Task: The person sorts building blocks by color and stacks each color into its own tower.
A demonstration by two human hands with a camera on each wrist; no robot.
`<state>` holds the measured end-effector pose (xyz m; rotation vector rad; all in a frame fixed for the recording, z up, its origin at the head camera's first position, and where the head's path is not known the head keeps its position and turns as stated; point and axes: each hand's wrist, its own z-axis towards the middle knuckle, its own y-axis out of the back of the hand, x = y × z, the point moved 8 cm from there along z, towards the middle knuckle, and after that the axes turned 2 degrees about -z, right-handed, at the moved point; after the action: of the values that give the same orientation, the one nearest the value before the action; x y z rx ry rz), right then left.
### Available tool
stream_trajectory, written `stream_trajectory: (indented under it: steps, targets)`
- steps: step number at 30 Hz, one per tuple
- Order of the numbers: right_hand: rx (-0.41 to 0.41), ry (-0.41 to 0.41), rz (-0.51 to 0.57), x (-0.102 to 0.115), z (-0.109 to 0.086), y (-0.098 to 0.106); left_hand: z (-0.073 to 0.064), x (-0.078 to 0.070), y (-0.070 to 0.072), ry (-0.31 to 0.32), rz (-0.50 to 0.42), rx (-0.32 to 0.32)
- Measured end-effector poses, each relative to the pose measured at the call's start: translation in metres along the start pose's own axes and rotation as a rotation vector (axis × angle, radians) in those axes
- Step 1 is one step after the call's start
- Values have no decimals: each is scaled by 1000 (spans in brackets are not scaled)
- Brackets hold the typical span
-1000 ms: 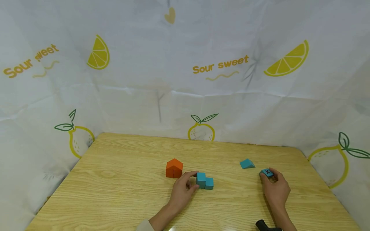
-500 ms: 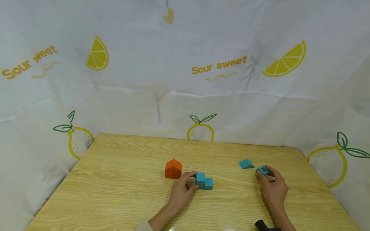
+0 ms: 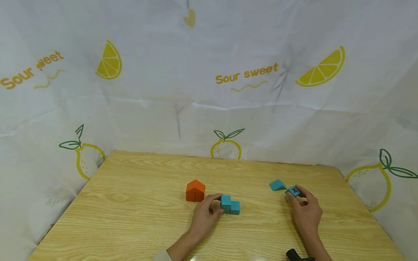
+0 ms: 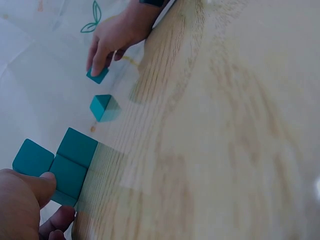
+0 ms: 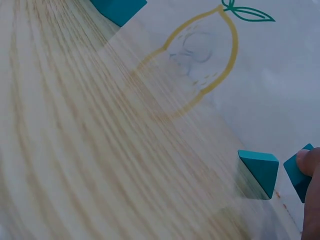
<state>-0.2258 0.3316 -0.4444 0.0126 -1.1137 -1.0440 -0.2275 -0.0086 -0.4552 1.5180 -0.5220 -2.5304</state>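
Note:
My left hand (image 3: pixel 204 215) grips a stack of blue cubes (image 3: pixel 225 203) in the middle of the table, its thumb against the near side. A lower blue cube (image 3: pixel 234 207) stands against the stack's right side; the left wrist view shows the stack's upper cube (image 4: pixel 33 158) and lower cube (image 4: pixel 68 175). On the right, my right hand (image 3: pixel 307 214) pinches a blue block (image 3: pixel 294 190) with a dark X on its upper face, between thumb and fingers. Just left of that block lies a blue triangular block (image 3: pixel 277 185), sloping sides up, seen also in the right wrist view.
Orange blocks (image 3: pixel 195 191) form a small house shape with a peaked top, left of my left hand. A white curtain (image 3: pixel 163 72) with lemon prints closes off the back and sides of the wooden table (image 3: pixel 130 224). A black device (image 3: pixel 298 255) sits by my right wrist.
My right hand has carried the X-marked block leftward and slightly away from me, closer to the triangular block. The left hand keeps its grip on the stack.

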Motion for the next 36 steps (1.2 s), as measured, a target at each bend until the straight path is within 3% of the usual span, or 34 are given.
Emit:
stream_trajectory:
  steps: [16, 36]
  targets:
    - [7, -9, -10, 0, 0, -1, 0, 2, -2, 7, 6, 6]
    - [7, 72, 41, 10, -1, -5, 0, 3, -1, 5, 16, -3]
